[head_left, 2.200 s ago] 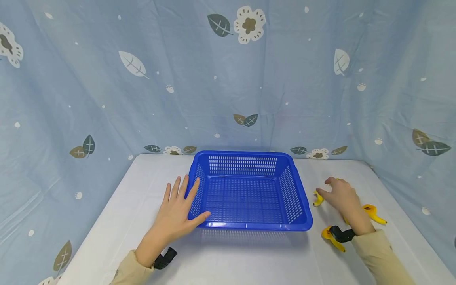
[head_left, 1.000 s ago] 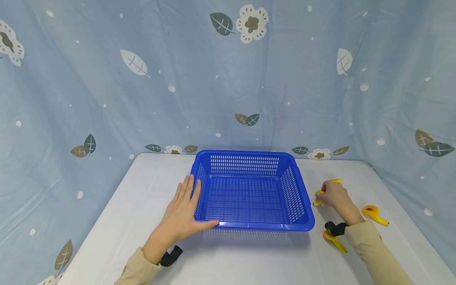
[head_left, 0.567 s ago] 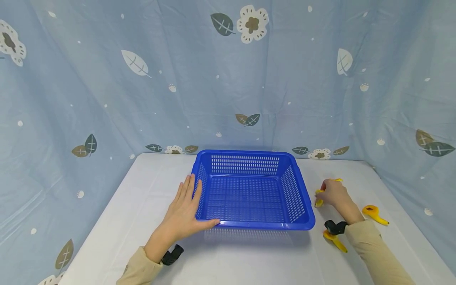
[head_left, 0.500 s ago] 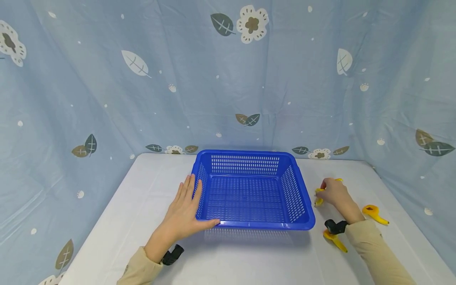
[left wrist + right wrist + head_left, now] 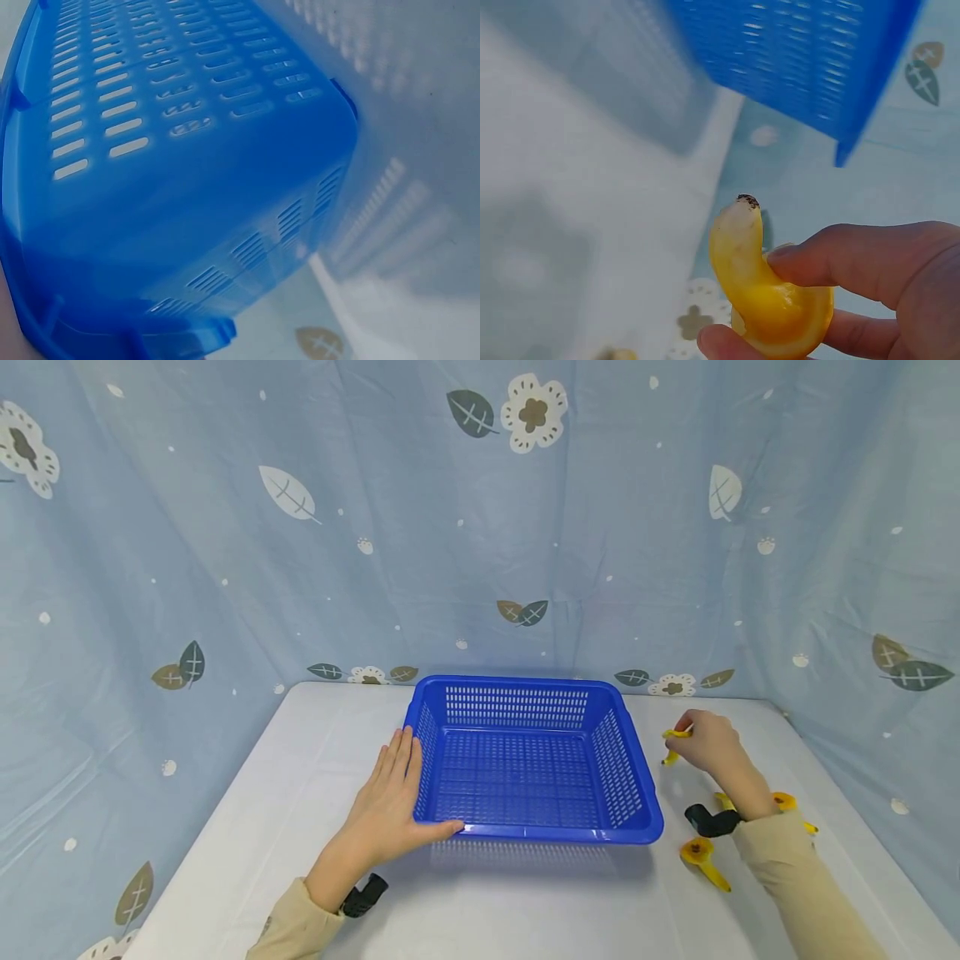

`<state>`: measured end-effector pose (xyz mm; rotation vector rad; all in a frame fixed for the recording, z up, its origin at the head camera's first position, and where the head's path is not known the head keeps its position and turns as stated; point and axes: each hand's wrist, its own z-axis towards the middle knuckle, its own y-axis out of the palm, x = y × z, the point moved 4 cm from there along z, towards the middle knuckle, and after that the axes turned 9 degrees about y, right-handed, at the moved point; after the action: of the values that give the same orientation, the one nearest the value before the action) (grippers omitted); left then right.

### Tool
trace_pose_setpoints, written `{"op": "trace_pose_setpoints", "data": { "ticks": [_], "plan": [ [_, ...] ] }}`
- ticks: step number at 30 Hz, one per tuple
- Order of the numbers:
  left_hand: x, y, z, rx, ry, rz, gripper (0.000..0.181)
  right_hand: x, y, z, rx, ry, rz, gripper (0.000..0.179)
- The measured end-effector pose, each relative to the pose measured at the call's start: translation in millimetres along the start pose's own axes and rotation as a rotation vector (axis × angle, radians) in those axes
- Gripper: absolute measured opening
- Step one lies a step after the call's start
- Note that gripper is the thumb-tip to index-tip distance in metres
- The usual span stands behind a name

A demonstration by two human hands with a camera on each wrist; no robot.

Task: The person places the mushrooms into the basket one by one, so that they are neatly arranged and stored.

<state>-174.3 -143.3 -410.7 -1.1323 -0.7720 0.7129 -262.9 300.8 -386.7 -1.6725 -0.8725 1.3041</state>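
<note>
My right hand (image 5: pixel 712 745), at the far right of the table, pinches a small yellow curved banana-like piece (image 5: pixel 739 255) between thumb and fingers. That piece has a pale neck, a dark tip and a rounder body; the hand partly hides it. A blue perforated plastic basket (image 5: pixel 517 835) stands in the middle of the head view. My left hand (image 5: pixel 382 797) rests at the basket's left front corner, fingers straight along the left rim and thumb along the front rim. The left wrist view shows the basket's outer wall (image 5: pixel 187 187) close up.
Other yellow pieces lie right of the basket. One (image 5: pixel 697 852) has an orange end with a dark centre; another (image 5: pixel 783 802) and a third (image 5: pixel 723 800) are partly covered by the right forearm. A patterned blue curtain (image 5: pixel 480 527) hangs behind the white table (image 5: pixel 525 910).
My right hand has closed on the yellow piece and moved it back, away from me. My left hand has slid slightly right along the basket corner and then stayed there.
</note>
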Motion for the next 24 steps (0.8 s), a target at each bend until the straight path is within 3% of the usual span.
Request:
{"op": "trace_pose_setpoints", "data": {
  "ticks": [15, 24],
  "plan": [
    [-1.4, 1.8, 0.2, -0.022, -0.020, -0.008, 0.130, -40.5, -38.2, -3.4, 0.175, -0.139, 0.053, 0.035],
    [-1.9, 2.3, 0.3, -0.032, -0.020, -0.007, 0.130, -69.0, -40.6, -3.8, 0.170, -0.175, 0.088, 0.033]
  ]
}}
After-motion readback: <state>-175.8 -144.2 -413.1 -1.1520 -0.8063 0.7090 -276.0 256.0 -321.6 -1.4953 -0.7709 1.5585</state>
